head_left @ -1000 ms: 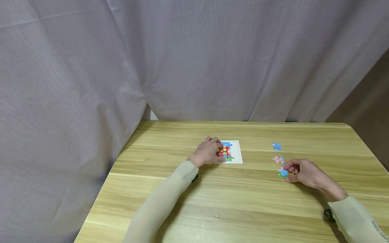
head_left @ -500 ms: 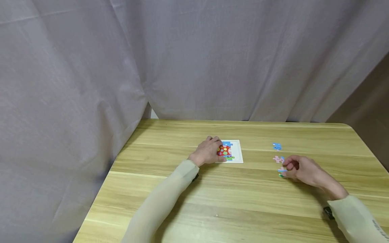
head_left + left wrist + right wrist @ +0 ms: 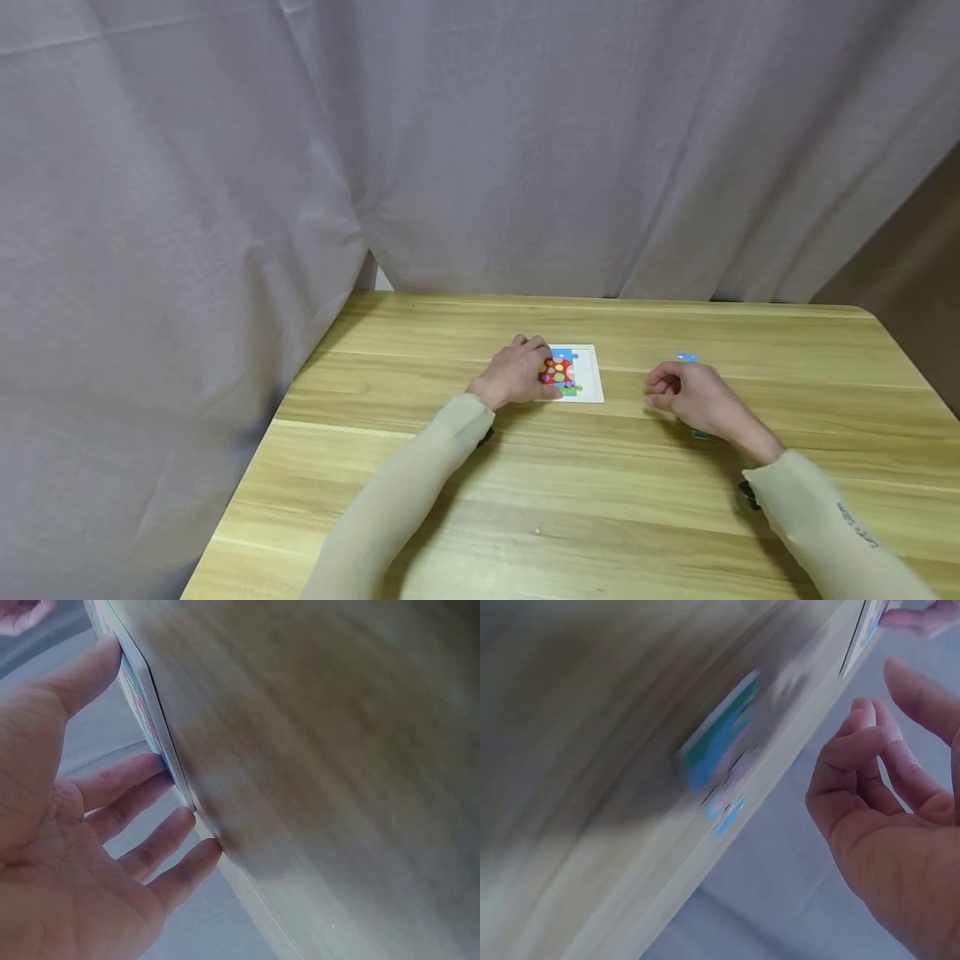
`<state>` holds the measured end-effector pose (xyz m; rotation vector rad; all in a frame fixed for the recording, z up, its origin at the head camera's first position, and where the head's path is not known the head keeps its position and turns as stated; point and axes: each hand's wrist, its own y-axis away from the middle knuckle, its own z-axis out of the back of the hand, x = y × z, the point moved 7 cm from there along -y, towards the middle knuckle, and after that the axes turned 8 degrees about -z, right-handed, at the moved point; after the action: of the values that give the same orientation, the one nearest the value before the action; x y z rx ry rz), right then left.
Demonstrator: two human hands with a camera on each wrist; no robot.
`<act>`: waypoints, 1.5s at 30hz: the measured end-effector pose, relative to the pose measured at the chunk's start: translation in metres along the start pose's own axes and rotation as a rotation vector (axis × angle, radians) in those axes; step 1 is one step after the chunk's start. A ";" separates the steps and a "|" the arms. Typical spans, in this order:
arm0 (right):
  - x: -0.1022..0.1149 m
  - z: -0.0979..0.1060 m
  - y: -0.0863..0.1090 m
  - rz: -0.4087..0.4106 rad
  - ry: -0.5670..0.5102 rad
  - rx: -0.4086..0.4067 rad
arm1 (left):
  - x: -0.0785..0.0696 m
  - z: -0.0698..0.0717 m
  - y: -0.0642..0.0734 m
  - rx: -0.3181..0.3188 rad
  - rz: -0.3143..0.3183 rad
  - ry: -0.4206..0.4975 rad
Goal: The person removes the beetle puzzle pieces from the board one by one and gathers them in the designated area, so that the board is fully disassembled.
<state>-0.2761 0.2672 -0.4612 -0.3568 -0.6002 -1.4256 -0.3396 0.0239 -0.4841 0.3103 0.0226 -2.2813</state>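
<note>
- Puzzle tray (image 3: 588,367), white rim, flat on bench (image 3: 450,467), toward far edge; L part filled w/ assembled jigsaw section (image 3: 557,367): red w/ multicol. dots in mid., blue at far side, green at near side; R part bare white.
- L hand (image 3: 517,373) at tray's L edge, covering it in head view; thumb + some fingertips touch tray. Its grip: spread, fingers relaxed & apart, pressing lightly from that side.
- R hand (image 3: 701,400) raised over bench, R of tray; fingertips btwn tray & loose pcs. Its grip: thumb apart fr. bent fingers, gap visible btwn.
- Loose pcs lie R of tray, well apart fr. it: blue pc (image 3: 686,357) partly hidden behind R hand; green-blue pc (image 3: 718,735) nearer the person than tray, mostly under R hand in head view, blurred in R wrist view. Some pink btwn these, too blurred to outline.
- Beige sleeves (image 3: 405,492) on both arms, nearer the person than tray; dark wristband (image 3: 750,495) at R cuff.
- Grey curtain (image 3: 487,142) hangs beyond tray, past bench's far edge.
</note>
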 end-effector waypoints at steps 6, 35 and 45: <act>0.022 -0.011 -0.018 0.042 -0.028 -0.039 | -0.001 -0.001 -0.001 -0.005 -0.004 0.001; 0.061 -0.054 -0.091 0.081 0.043 -0.065 | -0.002 0.001 0.001 0.021 -0.044 0.000; 0.064 -0.057 -0.095 -0.035 0.046 -0.011 | -0.007 -0.001 0.003 0.055 -0.078 -0.023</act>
<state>-0.3572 0.1707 -0.4816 -0.3226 -0.5641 -1.4674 -0.3332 0.0270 -0.4829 0.3174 -0.0409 -2.3653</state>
